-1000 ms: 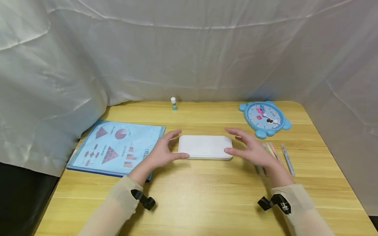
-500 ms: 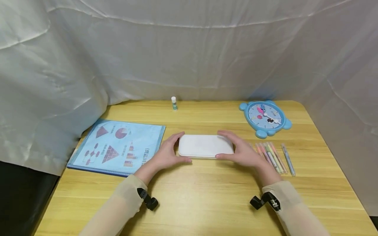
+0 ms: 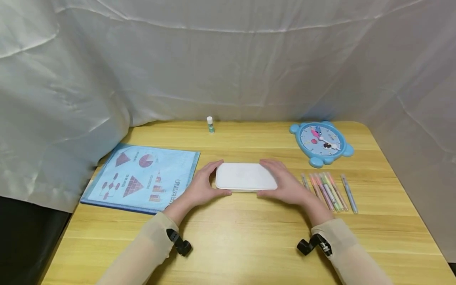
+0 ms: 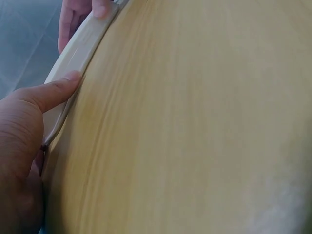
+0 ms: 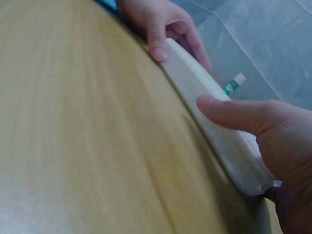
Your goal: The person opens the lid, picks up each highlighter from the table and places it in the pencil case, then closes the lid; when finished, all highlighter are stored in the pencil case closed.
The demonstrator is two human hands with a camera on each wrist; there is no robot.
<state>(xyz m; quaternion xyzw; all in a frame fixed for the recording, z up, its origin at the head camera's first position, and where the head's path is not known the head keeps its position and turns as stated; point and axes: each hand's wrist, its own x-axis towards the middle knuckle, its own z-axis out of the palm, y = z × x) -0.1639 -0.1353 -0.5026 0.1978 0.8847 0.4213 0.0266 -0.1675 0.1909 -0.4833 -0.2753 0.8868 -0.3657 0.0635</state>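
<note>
A flat white rectangular case [image 3: 246,176] with rounded corners lies across the middle of the wooden table. My left hand [image 3: 203,187] grips its left end, the thumb on the near side and the fingers reaching round the far edge. At the opposite end my right hand [image 3: 286,185] holds the case in the same way. Up close in the right wrist view, the white case [image 5: 209,114] shows a smooth side wall, with the right thumb pressed against it and a small clear piece at the corner by the palm. Fingers behind the case are partly hidden.
A blue zip folder [image 3: 142,178] lies on the left. Several coloured pens [image 3: 329,192] lie in a row on the right, a grey-blue pen [image 3: 349,194] beside them. A blue toy clock [image 3: 320,140] and a glue stick [image 3: 210,124] are toward the back, before a grey curtain [image 3: 228,71].
Both hands have closed in from the sides and now grip the ends of the white case. The right hand moved left, uncovering the pens. The case stays nearly in place.
</note>
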